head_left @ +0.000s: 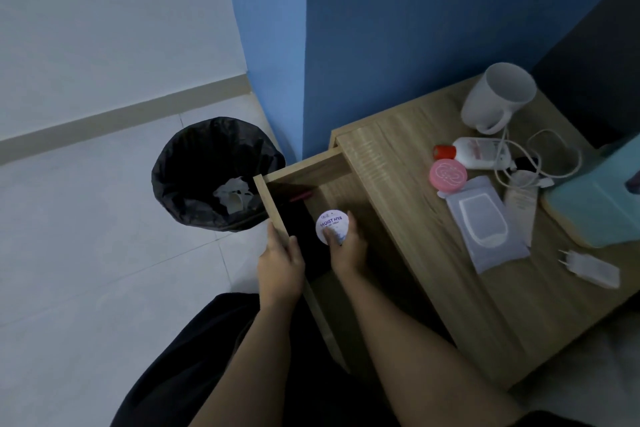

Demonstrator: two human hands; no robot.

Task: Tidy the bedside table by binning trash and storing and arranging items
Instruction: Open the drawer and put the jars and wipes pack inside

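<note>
Steadying the open drawer [273,204], my left hand [278,263] grips its front panel at 7 o'clock while my right hand [346,248] clasps a white cream jar [332,225] inside for storage; clutter awaits on the bedside table [433,288] at 3 o'clock.
</note>
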